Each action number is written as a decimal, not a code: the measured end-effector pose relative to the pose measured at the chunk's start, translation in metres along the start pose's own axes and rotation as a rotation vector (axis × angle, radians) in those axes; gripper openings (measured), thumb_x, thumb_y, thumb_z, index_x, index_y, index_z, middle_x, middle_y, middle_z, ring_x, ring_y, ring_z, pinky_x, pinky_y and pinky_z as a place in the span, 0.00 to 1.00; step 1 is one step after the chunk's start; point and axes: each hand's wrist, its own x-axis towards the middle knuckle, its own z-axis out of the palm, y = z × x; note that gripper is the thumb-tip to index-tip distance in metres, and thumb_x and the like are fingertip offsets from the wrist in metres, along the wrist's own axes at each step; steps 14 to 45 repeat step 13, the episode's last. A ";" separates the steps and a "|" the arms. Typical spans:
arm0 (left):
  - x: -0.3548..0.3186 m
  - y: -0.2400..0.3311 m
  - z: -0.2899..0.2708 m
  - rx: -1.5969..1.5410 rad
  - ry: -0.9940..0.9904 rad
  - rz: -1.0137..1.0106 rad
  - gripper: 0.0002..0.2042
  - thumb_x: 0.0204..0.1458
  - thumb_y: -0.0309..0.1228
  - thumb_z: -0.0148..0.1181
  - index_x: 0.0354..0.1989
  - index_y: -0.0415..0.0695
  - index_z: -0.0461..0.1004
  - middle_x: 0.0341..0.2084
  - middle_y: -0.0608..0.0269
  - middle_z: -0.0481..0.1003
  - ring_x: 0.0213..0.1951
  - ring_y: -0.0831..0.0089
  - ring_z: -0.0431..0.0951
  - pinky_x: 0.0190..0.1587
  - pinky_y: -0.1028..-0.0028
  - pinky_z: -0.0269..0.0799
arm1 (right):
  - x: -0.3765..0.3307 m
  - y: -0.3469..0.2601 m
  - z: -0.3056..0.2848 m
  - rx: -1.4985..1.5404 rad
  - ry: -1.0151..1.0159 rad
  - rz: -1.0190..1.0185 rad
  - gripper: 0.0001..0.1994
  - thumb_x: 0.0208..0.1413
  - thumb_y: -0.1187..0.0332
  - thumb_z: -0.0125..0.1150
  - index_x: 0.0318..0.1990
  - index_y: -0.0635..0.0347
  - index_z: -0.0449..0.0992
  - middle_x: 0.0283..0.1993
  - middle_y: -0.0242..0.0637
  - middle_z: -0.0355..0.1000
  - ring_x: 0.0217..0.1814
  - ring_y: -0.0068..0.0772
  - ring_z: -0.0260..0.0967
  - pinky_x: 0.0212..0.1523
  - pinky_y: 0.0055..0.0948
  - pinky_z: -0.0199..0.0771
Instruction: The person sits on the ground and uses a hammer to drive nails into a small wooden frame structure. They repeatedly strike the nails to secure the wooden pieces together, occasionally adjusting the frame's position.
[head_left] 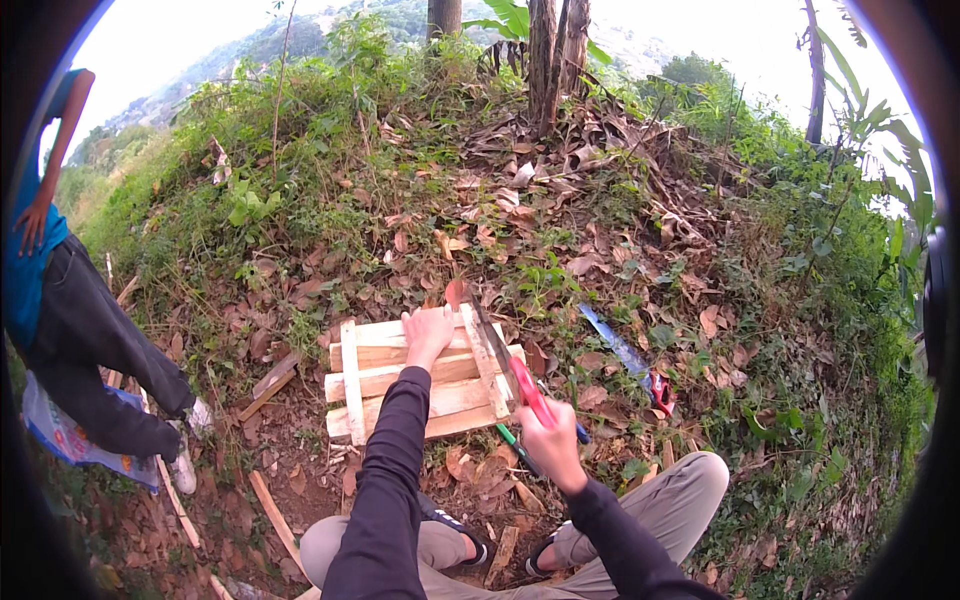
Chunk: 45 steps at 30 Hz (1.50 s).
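A small panel of pale wooden slats (pixel 440 402), joined by two crosspieces, lies on the ground in front of me. My left hand (pixel 428 334) presses on its upper part, fingers bent over the top slats. A hand saw (pixel 530 390) with a red handle is in my right hand (pixel 553 446), fingers wrapped round the grip. Its blade slants up and away along the outer side of the right crosspiece (pixel 484 360), by the slat ends. Whether the teeth are in the wood, I cannot tell. Beside my right hand lies a green-handled tool (pixel 515 443), partly hidden.
Another saw (pixel 625 355) with a red and black handle rests on the leaves to the right. At the left stands a person (pixel 95 330) in dark trousers, near a patterned sack (pixel 75 425). Wood strips (pixel 277 520) lie about; a leafy slope with tree trunks (pixel 545 65) rises ahead.
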 end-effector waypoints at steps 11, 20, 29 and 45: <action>0.012 -0.013 0.018 0.032 0.101 -0.011 0.25 0.66 0.46 0.40 0.35 0.46 0.85 0.35 0.52 0.83 0.46 0.54 0.81 0.60 0.47 0.61 | -0.005 -0.006 -0.004 0.059 0.000 0.047 0.09 0.56 0.73 0.59 0.24 0.62 0.72 0.17 0.20 0.62 0.17 0.11 0.56 0.18 0.21 0.52; 0.021 -0.016 0.013 -0.027 0.073 -0.079 0.25 0.67 0.47 0.39 0.37 0.48 0.84 0.36 0.51 0.83 0.45 0.55 0.81 0.61 0.47 0.60 | 0.003 -0.012 -0.004 0.039 0.001 0.068 0.10 0.55 0.72 0.60 0.22 0.62 0.71 0.16 0.21 0.60 0.19 0.11 0.54 0.20 0.25 0.51; 0.021 -0.016 0.013 -0.027 0.073 -0.079 0.25 0.67 0.47 0.39 0.37 0.48 0.84 0.36 0.51 0.83 0.45 0.55 0.81 0.61 0.47 0.60 | 0.003 -0.012 -0.004 0.039 0.001 0.068 0.10 0.55 0.72 0.60 0.22 0.62 0.71 0.16 0.21 0.60 0.19 0.11 0.54 0.20 0.25 0.51; 0.021 -0.016 0.013 -0.027 0.073 -0.079 0.25 0.67 0.47 0.39 0.37 0.48 0.84 0.36 0.51 0.83 0.45 0.55 0.81 0.61 0.47 0.60 | 0.003 -0.012 -0.004 0.039 0.001 0.068 0.10 0.55 0.72 0.60 0.22 0.62 0.71 0.16 0.21 0.60 0.19 0.11 0.54 0.20 0.25 0.51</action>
